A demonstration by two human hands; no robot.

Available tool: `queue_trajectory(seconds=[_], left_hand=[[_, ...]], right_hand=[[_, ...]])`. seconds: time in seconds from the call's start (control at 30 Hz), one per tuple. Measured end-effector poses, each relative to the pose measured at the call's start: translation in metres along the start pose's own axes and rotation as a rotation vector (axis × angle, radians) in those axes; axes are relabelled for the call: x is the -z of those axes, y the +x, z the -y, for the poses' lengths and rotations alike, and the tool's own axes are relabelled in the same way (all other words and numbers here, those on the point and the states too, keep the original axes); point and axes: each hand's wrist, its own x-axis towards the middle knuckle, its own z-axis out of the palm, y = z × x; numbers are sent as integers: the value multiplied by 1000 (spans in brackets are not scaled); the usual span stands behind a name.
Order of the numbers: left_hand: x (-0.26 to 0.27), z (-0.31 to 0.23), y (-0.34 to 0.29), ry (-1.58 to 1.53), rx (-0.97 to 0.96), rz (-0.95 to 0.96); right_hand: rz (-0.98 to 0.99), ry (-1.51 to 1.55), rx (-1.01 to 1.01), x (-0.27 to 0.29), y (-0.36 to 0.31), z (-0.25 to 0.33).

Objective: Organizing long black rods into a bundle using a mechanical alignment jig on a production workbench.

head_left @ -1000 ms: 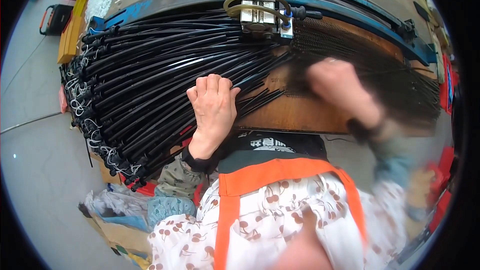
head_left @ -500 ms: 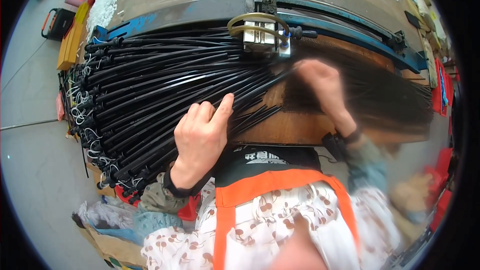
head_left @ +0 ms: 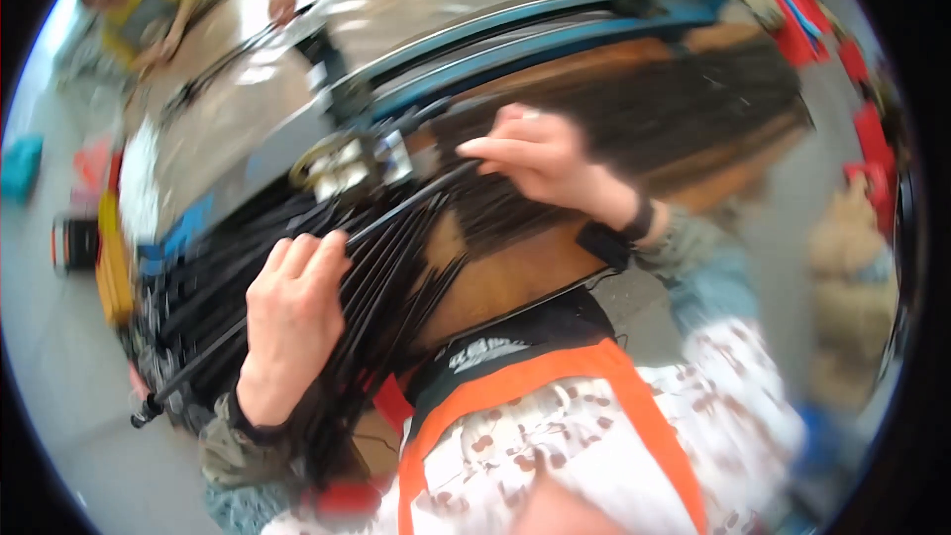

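A long, thin black rod (head_left: 416, 200) slants across the front of me, up from the lower left toward the right. My left hand (head_left: 294, 317) is closed around its middle, with the knuckles up. Near its upper end my right hand (head_left: 540, 159) pinches it between thumb and fingers. The rod's lower end carries a dark knob. Under and beside my left hand lie many similar black rods (head_left: 396, 282), fanned out and blurred. Just beyond the rod sits a small metal clamp block (head_left: 347, 170) with a tube looped around it.
A blue metal rail (head_left: 495, 45) runs along the far side of the wooden table (head_left: 515, 287). To the right lies a dark pile of thin rods (head_left: 634, 124). Another person (head_left: 163, 5) in yellow is at the far left; another hand (head_left: 283, 2) reaches in at the top.
The view has swung, so the clamp block appears farther left. My left hand, earlier resting on the rods with a finger extended, now grips one rod, which is lifted above the others.
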Motion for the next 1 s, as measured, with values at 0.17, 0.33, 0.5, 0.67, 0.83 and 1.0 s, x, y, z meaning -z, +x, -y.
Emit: queue_trajectory(seconds=[0.17, 0.33, 0.5, 0.67, 0.83, 1.0], left_hand=[[-2, 17, 46, -41, -73, 100], [-7, 5, 93, 109, -179, 175], [14, 62, 129, 219, -199, -77], [-31, 47, 140, 143, -350, 40], [-27, 59, 158, 188, -287, -14], [-15, 65, 162, 253, -262, -84]], right_hand=[[182, -122, 52, 28, 21, 4], [299, -238, -58, 41, 14, 7], [10, -398, -617, 76, -56, -63], [53, -216, -341, 85, -13, -63], [-12, -507, -351, 85, -6, -79], [-137, -620, -345, 93, -24, -106]])
